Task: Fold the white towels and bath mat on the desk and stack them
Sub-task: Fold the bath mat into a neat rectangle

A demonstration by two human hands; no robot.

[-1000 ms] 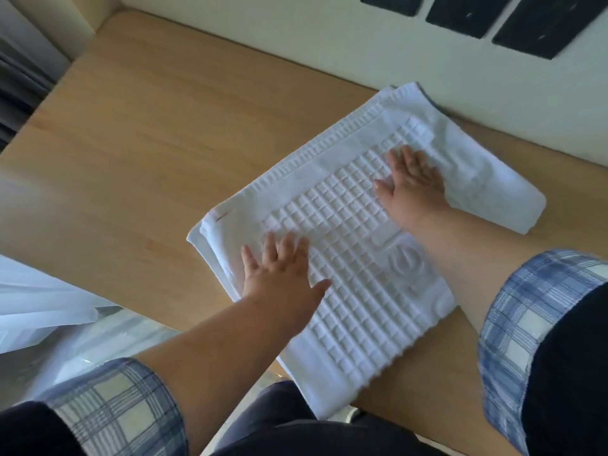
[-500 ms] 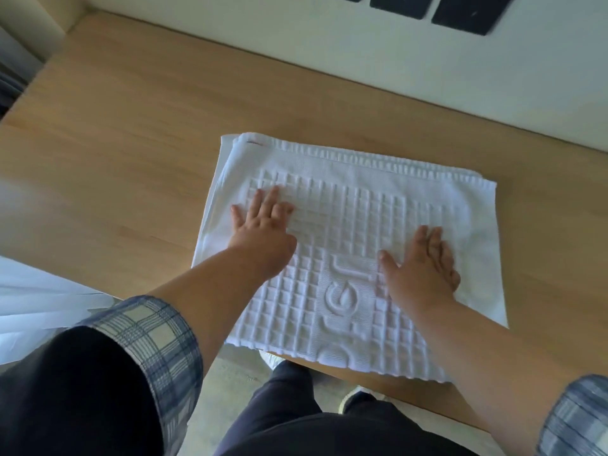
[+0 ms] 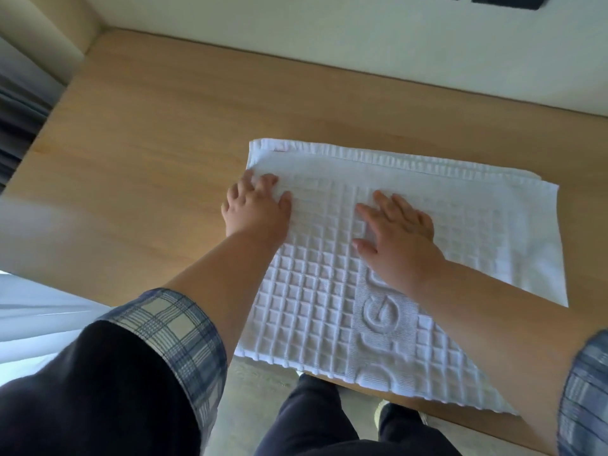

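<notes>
the bath mat (image 3: 309,311) lies folded and square to you on the desk (image 3: 148,153), its near edge hanging a little over the desk's front, where a second ago it sat skewed. your right hand (image 3: 399,236) has slid in from the right and presses flat near the mat's middle, fingers spread, holding nothing, while your left hand (image 3: 256,212) has gone out to the far left corner, fingers bent at the edge, though i cannot tell if they pinch it. that looks like the start of the next fold, with stacking not yet begun
</notes>
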